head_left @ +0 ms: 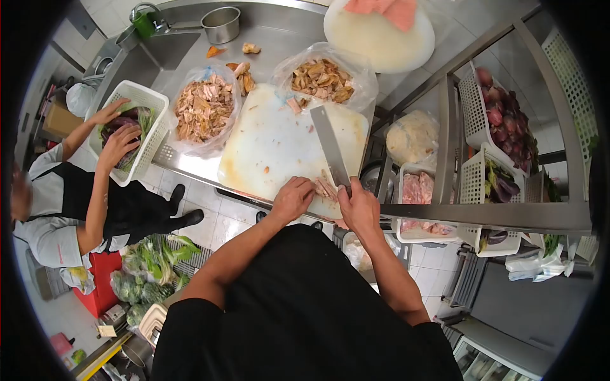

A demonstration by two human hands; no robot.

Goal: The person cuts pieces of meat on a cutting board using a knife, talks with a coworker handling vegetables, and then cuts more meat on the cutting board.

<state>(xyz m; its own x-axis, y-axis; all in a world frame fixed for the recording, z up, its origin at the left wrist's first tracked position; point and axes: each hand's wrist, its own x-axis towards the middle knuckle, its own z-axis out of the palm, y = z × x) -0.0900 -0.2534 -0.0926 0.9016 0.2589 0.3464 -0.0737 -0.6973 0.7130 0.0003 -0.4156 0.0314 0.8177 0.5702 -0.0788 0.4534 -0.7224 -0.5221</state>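
My right hand (361,208) is closed round the handle of a large knife (332,145), whose broad blade points away from me over the white cutting board (254,152). Several strips of sliced meat (326,189) lie at the board's near edge, beside the blade. My left hand (293,199) rests there with fingers curled against the meat's left end. Chopped meat fills one plastic bag (204,108) left of the board and another plastic bag (322,81) at its far right. Small scraps are scattered on the board.
At left, a co-worker's hands (119,136) reach into a white basket (159,120) of eggplants. A metal pot (220,25) stands by the sink (171,51). Larger meat pieces (243,77) lie behind the board. A steel rack (483,219) with baskets of onions (505,117) is close on my right.
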